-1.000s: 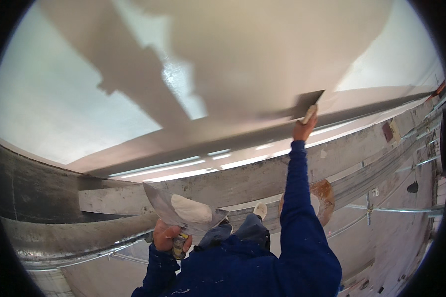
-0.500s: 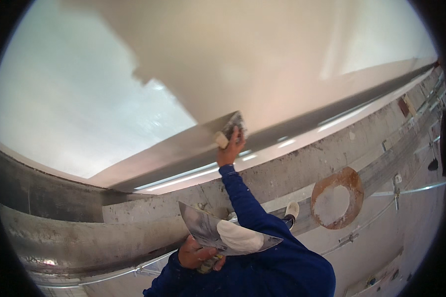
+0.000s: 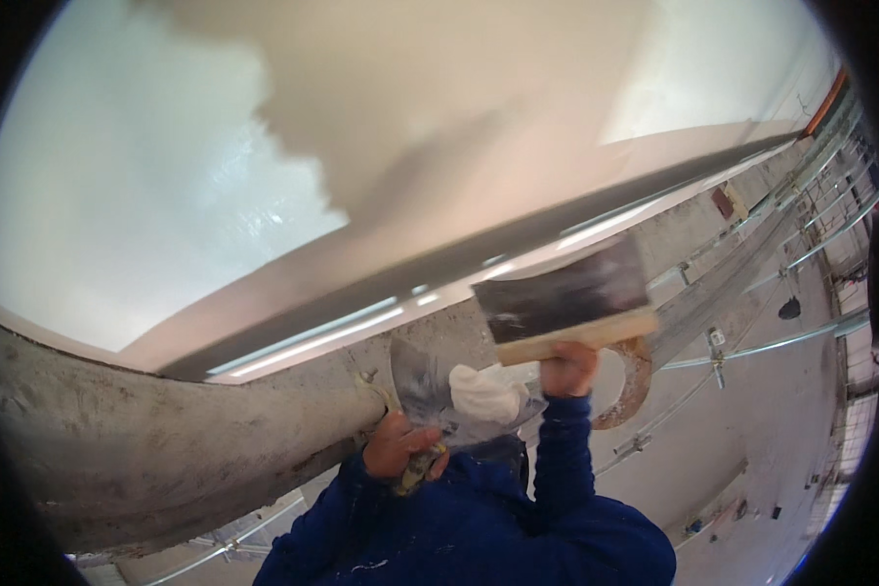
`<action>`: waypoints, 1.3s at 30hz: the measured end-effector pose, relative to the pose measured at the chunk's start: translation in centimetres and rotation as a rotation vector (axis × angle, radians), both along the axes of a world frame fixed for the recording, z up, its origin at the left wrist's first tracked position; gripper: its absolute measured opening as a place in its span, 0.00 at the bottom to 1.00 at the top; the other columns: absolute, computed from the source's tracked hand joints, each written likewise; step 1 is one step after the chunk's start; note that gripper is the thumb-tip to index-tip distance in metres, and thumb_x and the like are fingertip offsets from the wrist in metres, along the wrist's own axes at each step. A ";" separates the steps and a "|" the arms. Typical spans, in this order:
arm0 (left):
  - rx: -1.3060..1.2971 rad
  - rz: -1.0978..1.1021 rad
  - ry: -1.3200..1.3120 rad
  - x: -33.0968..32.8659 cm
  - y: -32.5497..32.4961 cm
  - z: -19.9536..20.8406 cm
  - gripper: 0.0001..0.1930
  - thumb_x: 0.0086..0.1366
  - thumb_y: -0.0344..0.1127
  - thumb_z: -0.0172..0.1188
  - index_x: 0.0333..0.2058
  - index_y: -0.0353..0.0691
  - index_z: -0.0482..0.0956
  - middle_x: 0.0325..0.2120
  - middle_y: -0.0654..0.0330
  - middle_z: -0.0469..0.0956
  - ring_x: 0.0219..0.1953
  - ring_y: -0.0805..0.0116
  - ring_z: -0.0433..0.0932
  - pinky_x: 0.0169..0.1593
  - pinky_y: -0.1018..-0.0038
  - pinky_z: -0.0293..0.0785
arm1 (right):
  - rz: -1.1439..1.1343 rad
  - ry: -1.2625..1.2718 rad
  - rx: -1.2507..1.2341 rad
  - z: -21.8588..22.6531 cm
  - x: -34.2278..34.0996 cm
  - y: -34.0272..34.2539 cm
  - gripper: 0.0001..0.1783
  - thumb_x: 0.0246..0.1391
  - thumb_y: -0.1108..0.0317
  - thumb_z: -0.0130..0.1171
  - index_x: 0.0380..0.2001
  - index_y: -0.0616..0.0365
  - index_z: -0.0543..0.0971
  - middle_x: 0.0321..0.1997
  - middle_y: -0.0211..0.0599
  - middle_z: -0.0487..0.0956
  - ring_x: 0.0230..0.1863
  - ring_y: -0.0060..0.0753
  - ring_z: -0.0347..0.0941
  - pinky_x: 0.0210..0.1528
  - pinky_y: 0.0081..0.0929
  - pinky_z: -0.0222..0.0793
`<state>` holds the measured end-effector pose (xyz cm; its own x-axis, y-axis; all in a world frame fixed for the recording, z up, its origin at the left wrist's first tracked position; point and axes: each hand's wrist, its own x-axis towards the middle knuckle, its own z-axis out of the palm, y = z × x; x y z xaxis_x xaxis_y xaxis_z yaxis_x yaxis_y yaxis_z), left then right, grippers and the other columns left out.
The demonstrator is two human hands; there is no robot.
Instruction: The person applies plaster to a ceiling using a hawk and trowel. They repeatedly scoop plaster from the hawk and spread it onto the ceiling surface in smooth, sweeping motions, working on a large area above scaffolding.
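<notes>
My left hand (image 3: pixel 397 446) is closed round the worn handle of a wide putty knife (image 3: pixel 415 371), held low before my body. A mound of white plaster (image 3: pixel 486 394) sits on its metal blade. To the right, my right hand (image 3: pixel 569 371) grips a broad scraper (image 3: pixel 566 293) by the wooden strip along its near edge. The scraper's dark, smeared blade is lifted off the wall, slightly blurred, just beyond and right of the plaster. Ahead, the wall (image 3: pixel 439 107) carries a beige, damp-looking coat beside a whiter, shiny patch (image 3: pixel 186 195) with a jagged edge.
A rough grey concrete ledge (image 3: pixel 195 439) runs along the wall's base at the left. Partly behind my right hand lies a brown ring-shaped board (image 3: pixel 635 386). Metal scaffold poles (image 3: pixel 791 337) cross the right side, with the floor (image 3: pixel 693 459) far below.
My right hand has drawn the scraper from the wall back and to the right, turning its blade flat to view. The putty knife has come forward a little. My view has shifted.
</notes>
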<state>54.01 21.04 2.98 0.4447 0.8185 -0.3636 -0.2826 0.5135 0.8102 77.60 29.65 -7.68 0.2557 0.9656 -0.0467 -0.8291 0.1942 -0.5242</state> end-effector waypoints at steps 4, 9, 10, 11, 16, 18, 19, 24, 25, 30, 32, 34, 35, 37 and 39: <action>0.025 -0.011 -0.058 1.6 1.5 0.2 0.15 0.60 0.39 0.47 0.25 0.31 0.72 0.14 0.56 0.71 0.14 0.70 0.69 0.19 0.77 0.63 | -0.034 -0.057 0.089 8.8 2.7 -2.6 0.26 0.29 0.81 0.50 0.40 0.59 0.71 0.40 0.38 0.74 0.44 0.41 0.69 0.54 0.43 0.60; 0.178 -0.098 -0.026 2.7 2.6 -2.2 0.18 0.62 0.44 0.46 0.26 0.31 0.72 0.13 0.58 0.71 0.14 0.72 0.69 0.19 0.78 0.63 | 0.008 -0.115 0.246 7.9 5.5 -5.2 0.31 0.33 0.80 0.54 0.48 0.57 0.68 0.46 0.45 0.71 0.47 0.48 0.68 0.53 0.49 0.62; 0.189 -0.109 -0.021 3.2 2.8 -2.3 0.19 0.62 0.44 0.46 0.26 0.31 0.72 0.13 0.58 0.71 0.14 0.72 0.69 0.19 0.78 0.63 | 0.066 -0.243 0.227 8.3 6.5 -5.2 0.32 0.34 0.76 0.60 0.49 0.56 0.67 0.47 0.46 0.71 0.47 0.49 0.68 0.51 0.50 0.64; 0.178 -0.122 -0.065 3.8 2.9 -2.3 0.19 0.62 0.45 0.46 0.26 0.31 0.72 0.13 0.58 0.71 0.14 0.72 0.69 0.19 0.78 0.63 | 0.086 -0.304 0.248 8.1 7.5 -5.5 0.32 0.33 0.76 0.57 0.49 0.57 0.68 0.48 0.45 0.71 0.49 0.49 0.67 0.52 0.50 0.62; 0.156 -0.142 -0.186 6.9 4.1 -1.1 0.18 0.62 0.44 0.47 0.26 0.31 0.71 0.13 0.59 0.70 0.14 0.74 0.69 0.19 0.80 0.65 | 0.299 -0.976 -0.001 7.9 11.6 -5.2 0.33 0.30 0.80 0.58 0.48 0.60 0.68 0.49 0.39 0.71 0.48 0.42 0.68 0.54 0.38 0.61; 0.127 -0.165 -0.244 8.1 4.8 -1.0 0.17 0.60 0.43 0.50 0.31 0.30 0.69 0.15 0.58 0.71 0.16 0.73 0.70 0.20 0.78 0.65 | 0.401 -1.245 -0.116 7.2 12.9 -4.1 0.33 0.30 0.80 0.57 0.49 0.61 0.68 0.48 0.39 0.71 0.48 0.37 0.68 0.52 0.32 0.62; 0.113 -0.176 -0.274 8.6 5.1 -0.9 0.17 0.59 0.42 0.52 0.33 0.30 0.69 0.17 0.57 0.71 0.17 0.72 0.70 0.20 0.78 0.65 | 0.467 -1.380 -0.165 6.8 13.5 -3.6 0.33 0.30 0.80 0.56 0.49 0.61 0.67 0.48 0.39 0.71 0.47 0.35 0.68 0.51 0.30 0.62; 0.292 0.071 -0.114 11.0 7.2 0.3 0.13 0.59 0.39 0.51 0.31 0.32 0.70 0.16 0.59 0.71 0.18 0.73 0.70 0.22 0.78 0.66 | 0.359 -0.493 -0.318 6.0 16.0 -0.7 0.32 0.30 0.76 0.52 0.48 0.63 0.66 0.45 0.40 0.71 0.48 0.38 0.67 0.52 0.33 0.62; 0.357 0.125 -0.053 11.4 7.6 0.2 0.11 0.59 0.37 0.50 0.30 0.33 0.71 0.15 0.60 0.71 0.17 0.73 0.69 0.22 0.79 0.66 | 0.342 -0.325 -0.332 6.1 16.7 -0.2 0.32 0.30 0.75 0.52 0.48 0.63 0.65 0.44 0.40 0.71 0.48 0.40 0.67 0.53 0.34 0.62; 0.777 0.189 0.308 12.8 10.8 -2.1 0.13 0.48 0.28 0.50 0.35 0.33 0.71 0.20 0.57 0.72 0.18 0.68 0.70 0.25 0.76 0.68 | 0.360 -0.120 -0.354 6.5 16.4 3.3 0.34 0.34 0.68 0.51 0.51 0.65 0.61 0.45 0.46 0.70 0.47 0.44 0.67 0.52 0.38 0.63; 0.879 0.204 0.373 14.3 12.3 -1.2 0.26 0.44 0.24 0.54 0.48 0.35 0.68 0.37 0.52 0.74 0.22 0.62 0.72 0.30 0.73 0.72 | 0.426 -0.102 -0.349 7.7 15.5 4.2 0.34 0.34 0.67 0.51 0.51 0.65 0.61 0.45 0.48 0.70 0.47 0.46 0.68 0.52 0.39 0.64; 1.190 0.175 0.586 15.2 14.0 -0.7 0.32 0.43 0.24 0.57 0.52 0.38 0.65 0.44 0.52 0.71 0.25 0.60 0.74 0.32 0.72 0.74 | 0.469 -0.098 -0.369 8.5 15.0 5.0 0.34 0.34 0.66 0.51 0.51 0.66 0.61 0.45 0.48 0.70 0.46 0.46 0.68 0.51 0.38 0.65; 1.348 0.164 0.694 15.6 14.7 -0.5 0.35 0.43 0.25 0.59 0.54 0.39 0.63 0.48 0.52 0.69 0.26 0.59 0.74 0.33 0.72 0.74 | 0.478 -0.103 -0.385 8.9 14.8 5.5 0.34 0.34 0.66 0.51 0.50 0.66 0.62 0.44 0.48 0.70 0.45 0.46 0.69 0.50 0.38 0.65; 1.400 0.133 0.721 16.7 15.5 -1.1 0.35 0.42 0.26 0.61 0.54 0.41 0.63 0.50 0.55 0.68 0.29 0.60 0.75 0.34 0.72 0.75 | 0.498 -0.070 -0.394 8.8 15.6 6.1 0.33 0.34 0.66 0.51 0.49 0.66 0.63 0.43 0.48 0.71 0.44 0.45 0.69 0.49 0.38 0.66; 1.444 0.092 0.776 17.2 16.1 -2.2 0.36 0.42 0.27 0.62 0.54 0.43 0.63 0.51 0.57 0.68 0.30 0.62 0.75 0.33 0.72 0.75 | 0.533 0.001 -0.384 8.0 16.5 6.3 0.33 0.34 0.65 0.51 0.49 0.66 0.63 0.43 0.49 0.71 0.44 0.45 0.69 0.49 0.38 0.66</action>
<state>71.23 37.10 0.80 0.4649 0.6694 0.5795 0.4107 -0.7429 0.5286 94.09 35.95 0.33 -0.2530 0.8745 -0.4138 -0.7605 -0.4442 -0.4737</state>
